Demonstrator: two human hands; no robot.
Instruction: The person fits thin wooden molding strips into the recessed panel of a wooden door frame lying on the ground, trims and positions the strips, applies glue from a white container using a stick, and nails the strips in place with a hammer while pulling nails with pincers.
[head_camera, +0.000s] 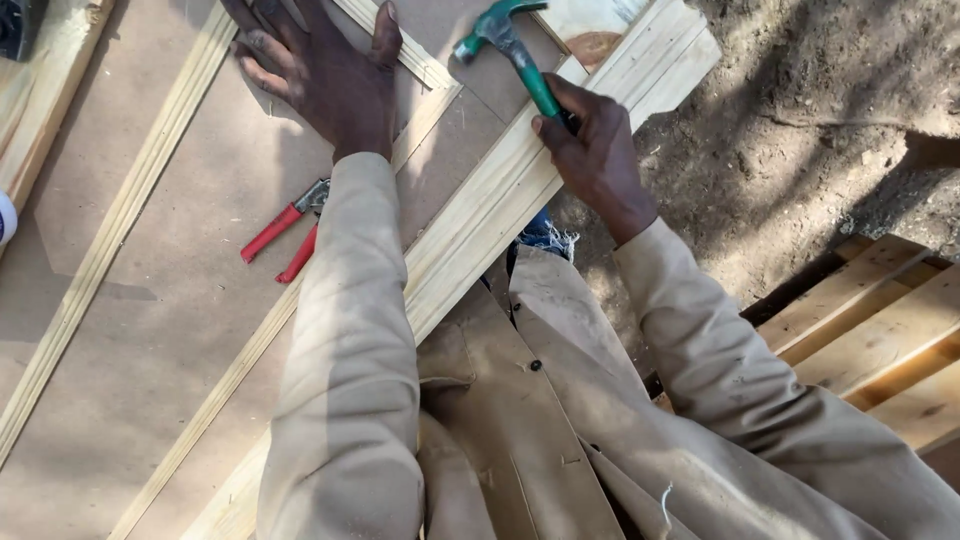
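My right hand (598, 150) grips the green handle of a claw hammer (505, 45), whose head is raised over the top end of a wide pale moulded wood strip (500, 200) along the board's edge. My left hand (325, 70) lies flat, fingers spread, on the brown hardboard panel (180, 300), pressing against a thinner grooved wood strip (425, 75). Red-handled pliers (290, 232) rest on the panel just left of my left sleeve.
Another thin grooved strip (110, 230) runs diagonally across the panel at the left. Stacked pale planks (870, 320) lie at the right on bare dirt ground (800, 130). A pale timber frame piece (45, 90) sits at the top left.
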